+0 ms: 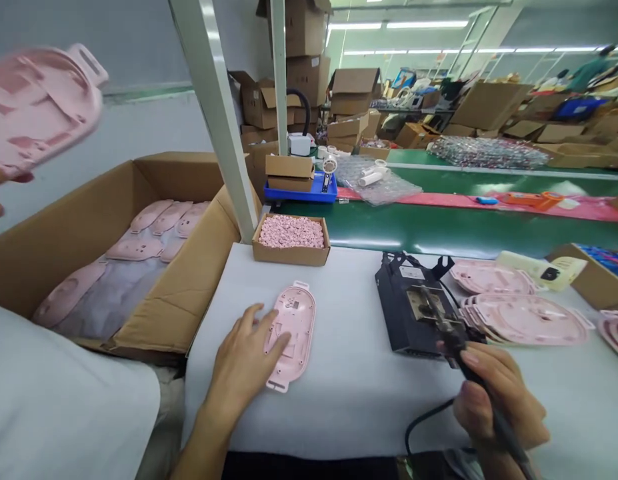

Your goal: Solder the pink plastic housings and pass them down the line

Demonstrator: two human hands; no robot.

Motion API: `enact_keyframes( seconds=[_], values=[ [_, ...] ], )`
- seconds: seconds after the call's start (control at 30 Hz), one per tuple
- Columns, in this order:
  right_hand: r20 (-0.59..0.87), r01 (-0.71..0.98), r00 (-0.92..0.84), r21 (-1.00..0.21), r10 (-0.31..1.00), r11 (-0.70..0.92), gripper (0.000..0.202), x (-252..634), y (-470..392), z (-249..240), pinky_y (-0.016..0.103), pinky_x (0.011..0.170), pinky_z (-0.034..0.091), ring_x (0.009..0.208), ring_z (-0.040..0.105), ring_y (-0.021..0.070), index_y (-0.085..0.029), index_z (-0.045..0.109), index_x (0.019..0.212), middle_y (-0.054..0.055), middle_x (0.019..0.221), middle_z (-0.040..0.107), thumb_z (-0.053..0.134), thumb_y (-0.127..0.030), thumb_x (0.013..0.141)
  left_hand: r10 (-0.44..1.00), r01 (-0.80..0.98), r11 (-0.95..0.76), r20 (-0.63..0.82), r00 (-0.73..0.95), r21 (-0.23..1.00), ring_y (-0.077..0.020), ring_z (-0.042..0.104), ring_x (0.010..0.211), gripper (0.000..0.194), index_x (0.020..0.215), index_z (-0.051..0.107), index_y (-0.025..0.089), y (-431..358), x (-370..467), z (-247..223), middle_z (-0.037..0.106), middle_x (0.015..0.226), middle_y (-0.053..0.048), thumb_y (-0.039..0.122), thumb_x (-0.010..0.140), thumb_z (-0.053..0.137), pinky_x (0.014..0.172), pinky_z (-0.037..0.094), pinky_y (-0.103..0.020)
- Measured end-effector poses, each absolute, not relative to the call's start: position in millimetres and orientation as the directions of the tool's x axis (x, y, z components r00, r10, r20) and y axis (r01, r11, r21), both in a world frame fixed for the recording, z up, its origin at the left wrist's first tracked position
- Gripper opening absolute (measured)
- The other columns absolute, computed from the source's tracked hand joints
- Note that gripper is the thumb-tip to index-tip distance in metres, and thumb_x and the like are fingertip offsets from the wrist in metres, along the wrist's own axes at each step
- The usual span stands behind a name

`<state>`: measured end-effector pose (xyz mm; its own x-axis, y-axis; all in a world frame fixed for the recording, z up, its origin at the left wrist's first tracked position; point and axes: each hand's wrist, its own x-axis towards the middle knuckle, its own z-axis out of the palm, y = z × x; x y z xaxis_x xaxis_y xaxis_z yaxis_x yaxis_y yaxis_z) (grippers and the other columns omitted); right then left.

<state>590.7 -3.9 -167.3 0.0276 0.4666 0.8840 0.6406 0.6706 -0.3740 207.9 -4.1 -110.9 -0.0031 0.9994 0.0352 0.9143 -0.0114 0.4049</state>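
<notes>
Bright overhead tube lighting, soft shadows, blurred left edge, wide-angle distortion

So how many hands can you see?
3. The left hand rests on a pink shell on the white table. The right hand holds a black tool. Another person's fingers at the far left hold another pink shell.

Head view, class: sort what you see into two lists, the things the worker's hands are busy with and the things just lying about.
In hand:
left hand resting on the pink shell
right hand holding the soldering iron
black iron stand

Lying about:
box of small pink parts
carton of pink shells
stacked pink shells
another person's hand with a shell
</notes>
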Motion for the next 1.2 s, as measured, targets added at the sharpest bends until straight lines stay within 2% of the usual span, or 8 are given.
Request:
enact_keyframes(
  seconds=[0.1,0.17,0.23,0.3,0.4,0.67,0.9,1.2],
  values=[
    [0.846,0.41,-0.125,-0.432,0.519,0.803,0.037,540.4,-2.1,-147.9,0.043,0.06,0.059,0.073,0.07,0.0266,-0.026,0.07,0.119,0.007,0.088,0.072,0.07,-0.017,0.084,0.99,0.82,-0.126,0.129,0.065,0.558,-0.0291,0.056,0.127,0.036,0.131,0.066,0.024,30.0,204.7,-119.7,0.054,0.147,-0.01,0.036,0.1,0.052,0.107,0.048,-0.048],
    [0.743,0.371,-0.195,-0.548,0.64,0.75,0.039,507.6,8.2,-138.2,0.035,0.062,0.061,0.071,0.071,0.0215,-0.023,0.067,0.121,0.005,0.087,0.073,0.073,-0.015,0.084,0.982,0.766,-0.187,0.145,0.124,0.615,-0.0247,0.06,0.121,0.029,0.122,0.071,0.023,50.3,202.4,-127.7,0.064,0.133,-0.007,0.027,0.097,0.056,0.107,0.048,-0.042],
    [0.662,0.368,-0.205,-0.63,0.721,0.684,0.035,482.3,20.7,-135.7,0.03,0.065,0.061,0.07,0.073,0.0187,-0.02,0.066,0.117,0.005,0.087,0.074,0.075,-0.015,0.083,0.979,0.737,-0.204,0.137,0.151,0.645,-0.0192,0.065,0.106,0.022,0.111,0.074,0.023,59.0,201.4,-133.8,0.069,0.116,-0.004,0.024,0.094,0.06,0.098,0.052,-0.035],
    [0.667,0.331,-0.179,-0.652,0.723,0.683,0.022,467.1,31.1,-140.4,0.027,0.061,0.059,0.066,0.071,0.0168,-0.019,0.068,0.105,0.003,0.081,0.074,0.073,-0.014,0.085,0.977,0.709,-0.213,0.128,0.173,0.672,-0.0159,0.066,0.093,0.016,0.103,0.075,0.024,57.7,201.6,-136.3,0.068,0.106,-0.001,0.025,0.091,0.065,0.088,0.052,-0.031],
    [0.717,0.25,-0.133,-0.644,0.685,0.723,0.008,460.6,38.9,-151.9,0.025,0.054,0.055,0.058,0.068,0.015,-0.019,0.067,0.089,0.001,0.072,0.07,0.065,-0.012,0.088,0.963,0.698,-0.26,0.131,0.234,0.668,-0.0166,0.064,0.089,0.012,0.096,0.076,0.024,50.6,203.2,-135.9,0.066,0.094,0.0,0.024,0.086,0.069,0.081,0.05,-0.032],
    [0.728,0.184,-0.097,-0.657,0.679,0.731,0.021,465.0,40.2,-151.9,0.025,0.045,0.049,0.049,0.059,0.0135,-0.017,0.059,0.068,0.0,0.063,0.062,0.062,-0.004,0.084,0.944,0.699,-0.327,0.188,0.271,0.636,-0.017,0.06,0.084,0.012,0.092,0.074,0.022,53.1,207.1,-142.5,0.066,0.09,0.0,0.021,0.081,0.07,0.08,0.048,-0.035],
    [0.692,0.209,-0.21,-0.658,0.69,0.723,0.018,462.7,40.3,-145.4,0.025,0.047,0.05,0.05,0.061,0.0142,-0.016,0.061,0.073,0.0,0.062,0.061,0.063,0.0,0.08,0.96,0.731,-0.278,0.15,0.237,0.624,-0.0173,0.059,0.081,0.012,0.082,0.069,0.021,55.0,215.1,-141.5,0.065,0.086,0.001,0.016,0.071,0.069,0.079,0.045,-0.036],
    [0.659,0.217,-0.219,-0.686,0.719,0.695,0.018,462.6,39.9,-147.0,0.025,0.046,0.05,0.048,0.058,0.0128,-0.017,0.061,0.074,-0.002,0.06,0.058,0.063,-0.001,0.081,0.959,0.734,-0.282,0.155,0.238,0.617,-0.0167,0.057,0.08,0.01,0.081,0.067,0.022,54.4,217.8,-140.7,0.064,0.086,0.003,0.015,0.074,0.068,0.08,0.042,-0.036]
  ],
)
